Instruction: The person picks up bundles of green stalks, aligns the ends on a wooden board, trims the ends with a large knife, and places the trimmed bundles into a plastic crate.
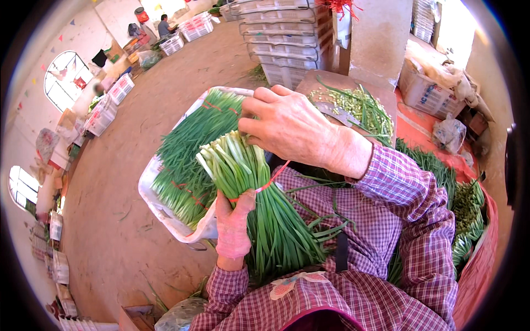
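Evidently, we find the left hand (pixel 234 227) closed around the green bunch (pixel 284 234) above the lap (pixel 367 212), the right hand (pixel 295 128) half-curled at its pale ends (pixel 234 151), contents unclear; slack in the red tie (pixel 274 179) could let stalks slip.

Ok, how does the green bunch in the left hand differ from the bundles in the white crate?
The held bunch is gripped upright at a slant by the left hand; the crate bundles lie packed together in the white crate.
The held bunch's leaves splay apart at the tips, while the crate bundles' leaves lie close together.
Both have long green leaves, paler stalk ends and red ties.
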The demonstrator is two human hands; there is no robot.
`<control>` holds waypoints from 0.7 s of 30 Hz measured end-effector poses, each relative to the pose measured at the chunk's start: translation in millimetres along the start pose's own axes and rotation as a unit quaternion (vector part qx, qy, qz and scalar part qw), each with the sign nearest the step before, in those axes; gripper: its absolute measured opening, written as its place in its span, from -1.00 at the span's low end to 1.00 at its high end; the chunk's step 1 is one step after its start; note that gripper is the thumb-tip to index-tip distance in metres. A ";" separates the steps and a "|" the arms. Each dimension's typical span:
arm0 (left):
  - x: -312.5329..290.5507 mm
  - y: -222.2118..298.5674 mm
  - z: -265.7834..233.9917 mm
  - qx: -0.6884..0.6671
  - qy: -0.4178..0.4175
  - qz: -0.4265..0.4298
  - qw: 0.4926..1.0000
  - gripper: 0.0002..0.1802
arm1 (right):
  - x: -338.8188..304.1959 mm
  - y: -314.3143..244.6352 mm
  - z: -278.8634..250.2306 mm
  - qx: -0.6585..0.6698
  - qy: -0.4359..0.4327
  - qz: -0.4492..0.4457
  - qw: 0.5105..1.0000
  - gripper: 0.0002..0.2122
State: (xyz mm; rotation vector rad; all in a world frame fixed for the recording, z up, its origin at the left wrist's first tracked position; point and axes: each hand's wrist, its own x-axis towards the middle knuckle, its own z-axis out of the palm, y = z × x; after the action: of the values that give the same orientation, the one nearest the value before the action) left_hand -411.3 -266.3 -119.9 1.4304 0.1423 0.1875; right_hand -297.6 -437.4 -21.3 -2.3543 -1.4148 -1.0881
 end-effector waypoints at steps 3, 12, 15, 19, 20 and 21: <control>0.0 -0.1 2.2 0.032 0.000 0.020 0.999 -0.62 | 0.8 3.8 -0.9 0.041 -0.037 -0.005 0.998 -0.81; -0.8 6.3 5.1 0.038 -0.002 0.021 0.999 -0.59 | 0.3 4.7 -5.3 0.097 -0.119 0.072 0.986 -0.78; -0.8 6.3 4.2 0.052 -0.005 0.023 0.998 -0.59 | 0.3 3.6 -1.5 0.091 -0.120 0.076 0.986 -0.81; -1.3 8.0 8.4 0.040 -0.001 0.022 0.999 -0.60 | -0.2 5.1 4.4 0.095 -0.085 0.037 0.991 -0.82; -0.1 6.9 6.6 0.041 0.000 0.022 0.999 -0.60 | 1.6 4.0 3.1 0.100 -0.074 0.036 0.992 -0.83; 2.1 4.7 3.7 0.039 -0.005 0.018 0.999 -0.61 | 3.4 3.0 1.7 0.105 -0.063 0.034 0.992 -0.84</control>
State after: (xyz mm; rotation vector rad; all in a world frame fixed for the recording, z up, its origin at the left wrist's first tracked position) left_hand -408.8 -268.8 -114.7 1.5117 0.1173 0.2063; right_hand -293.3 -435.7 -19.7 -2.3351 -1.4023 -0.7445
